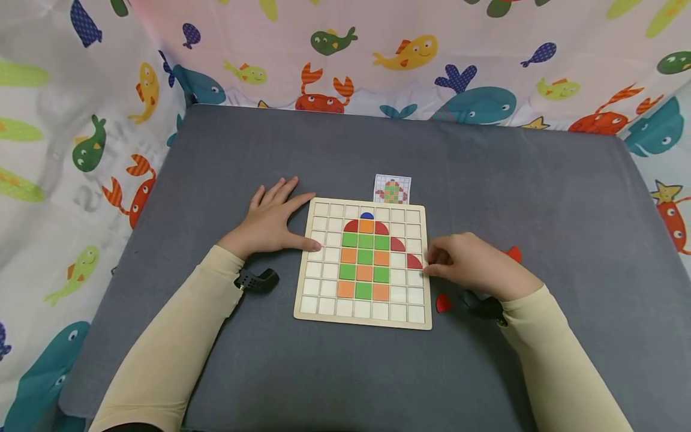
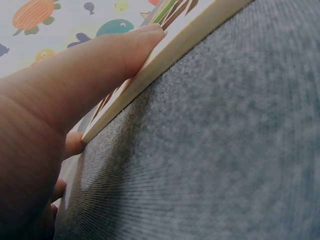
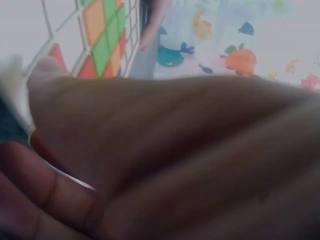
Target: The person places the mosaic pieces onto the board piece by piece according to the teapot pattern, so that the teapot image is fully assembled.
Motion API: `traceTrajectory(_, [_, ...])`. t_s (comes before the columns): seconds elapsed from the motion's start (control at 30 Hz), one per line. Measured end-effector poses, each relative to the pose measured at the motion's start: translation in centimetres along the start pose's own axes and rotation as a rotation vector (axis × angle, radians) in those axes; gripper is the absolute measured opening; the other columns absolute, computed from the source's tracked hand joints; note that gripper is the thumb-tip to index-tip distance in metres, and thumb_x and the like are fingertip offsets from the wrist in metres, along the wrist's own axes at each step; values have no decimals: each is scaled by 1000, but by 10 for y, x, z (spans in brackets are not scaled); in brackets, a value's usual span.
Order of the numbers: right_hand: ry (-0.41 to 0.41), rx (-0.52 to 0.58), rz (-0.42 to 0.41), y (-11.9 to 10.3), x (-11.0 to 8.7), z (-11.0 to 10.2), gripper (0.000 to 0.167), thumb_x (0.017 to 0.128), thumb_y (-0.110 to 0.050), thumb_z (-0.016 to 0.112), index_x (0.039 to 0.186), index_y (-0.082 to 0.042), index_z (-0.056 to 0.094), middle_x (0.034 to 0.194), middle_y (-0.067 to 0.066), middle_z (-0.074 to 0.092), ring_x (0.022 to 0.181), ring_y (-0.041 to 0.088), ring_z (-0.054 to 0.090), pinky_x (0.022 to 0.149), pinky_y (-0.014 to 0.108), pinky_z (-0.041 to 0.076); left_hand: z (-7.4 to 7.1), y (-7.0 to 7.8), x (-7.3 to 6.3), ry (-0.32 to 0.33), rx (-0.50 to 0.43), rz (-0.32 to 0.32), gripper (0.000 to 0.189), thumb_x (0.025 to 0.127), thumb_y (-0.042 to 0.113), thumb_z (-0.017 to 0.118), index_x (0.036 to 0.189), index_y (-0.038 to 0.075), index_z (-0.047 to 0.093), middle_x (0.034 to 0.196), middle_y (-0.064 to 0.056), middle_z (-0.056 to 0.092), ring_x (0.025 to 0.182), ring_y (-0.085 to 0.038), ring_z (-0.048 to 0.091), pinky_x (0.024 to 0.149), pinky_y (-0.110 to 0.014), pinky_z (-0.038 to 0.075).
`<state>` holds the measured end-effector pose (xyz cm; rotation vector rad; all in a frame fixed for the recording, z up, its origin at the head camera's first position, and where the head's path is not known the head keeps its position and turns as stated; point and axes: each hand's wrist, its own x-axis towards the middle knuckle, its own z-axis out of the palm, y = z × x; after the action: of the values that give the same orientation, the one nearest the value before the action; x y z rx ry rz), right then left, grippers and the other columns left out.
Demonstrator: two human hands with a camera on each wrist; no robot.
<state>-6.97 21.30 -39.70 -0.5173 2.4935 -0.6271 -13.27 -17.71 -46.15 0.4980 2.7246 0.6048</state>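
Note:
A square wooden grid board lies on the table, bearing green and orange square tiles in a column, red quarter-round pieces and a blue half-round piece. My left hand spreads at the board's left edge; its thumb rests on the rim in the left wrist view and the index fingertip touches the upper left corner. At the right edge is my right hand, fingers bent and thumb tip beside a red quarter-round piece. Whether anything lies between those fingers is hidden in the right wrist view.
A small pattern card lies behind the board, partly under its far edge. One loose red piece lies right of the board, another red piece beyond the right hand. Around the grey table hangs a fish-print cloth.

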Motion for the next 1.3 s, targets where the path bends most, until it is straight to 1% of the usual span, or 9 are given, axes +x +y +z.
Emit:
traceTrajectory(0.2, [-12, -8, 6, 8, -19, 11, 20, 93, -26, 83, 95, -13, 68, 68, -6, 59, 61, 10, 53, 60, 29, 46, 0, -2, -2, -7, -1, -7, 119, 70, 82, 80, 167, 33, 31, 178, -6, 2, 164, -29, -7, 126, -62, -11])
traceTrajectory(0.33, [5, 2, -22, 14, -33, 16, 20, 90, -25, 85, 92, -15, 67, 66, -8, 56, 60, 7, 51, 60, 26, 45, -2, 1, -1, 1, -7, -5, 120, 68, 83, 80, 167, 34, 32, 178, -5, 3, 164, -29, -7, 126, -61, -11])
traceTrajectory(0.47, [13, 18, -61, 16, -42, 22, 25, 86, -26, 89, 91, -17, 67, 66, -9, 53, 60, 5, 49, 58, 25, 43, -3, 2, 0, -3, 1, -9, 121, 68, 84, 79, 167, 34, 32, 178, -5, 2, 164, -28, -7, 126, -60, -11])
traceTrajectory(0.6, [34, -11, -58, 14, -44, 27, 32, 81, -29, 93, 90, -16, 65, 68, -8, 50, 62, 5, 46, 57, 25, 42, -3, 1, 0, -5, 5, -7, 120, 68, 84, 79, 167, 34, 31, 178, -5, 2, 164, -28, -7, 126, -60, -10])
traceTrajectory(0.7, [41, -34, -51, 11, -43, 30, 33, 81, -27, 93, 88, -16, 63, 67, -8, 49, 61, 5, 46, 57, 25, 41, -3, 1, -1, -7, 2, -4, 120, 69, 83, 79, 167, 34, 31, 178, -5, 2, 164, -29, -7, 126, -60, -10])
traceTrajectory(0.87, [43, -64, -55, 8, -42, 31, 28, 84, -23, 89, 86, -16, 63, 65, -8, 49, 59, 5, 46, 56, 24, 41, -3, 2, -1, -3, -9, 5, 119, 69, 82, 80, 167, 34, 31, 178, -5, 2, 164, -28, -7, 126, -60, -10])
traceTrajectory(1.03, [35, -80, -37, 6, -42, 31, 20, 83, -11, 81, 89, -14, 63, 66, -6, 50, 60, 6, 46, 56, 25, 41, -1, 2, -1, 1, -12, 9, 118, 69, 82, 80, 167, 35, 32, 178, -5, 2, 164, -27, -7, 126, -60, -10])
traceTrajectory(1.13, [26, -92, -17, 6, -41, 30, 23, 79, -5, 79, 93, -13, 63, 71, -4, 52, 65, 9, 48, 58, 26, 42, -2, 2, -1, 2, -18, 6, 118, 69, 81, 81, 166, 34, 33, 178, -5, 2, 164, -27, -7, 126, -60, -10])
traceTrajectory(1.3, [57, -141, -1, 4, -41, 31, 24, 79, -4, 78, 96, -13, 64, 80, -1, 52, 72, 13, 49, 60, 28, 43, -3, 3, -1, 3, -27, -1, 118, 69, 80, 82, 166, 33, 33, 178, -5, 3, 164, -27, -7, 126, -59, -10])
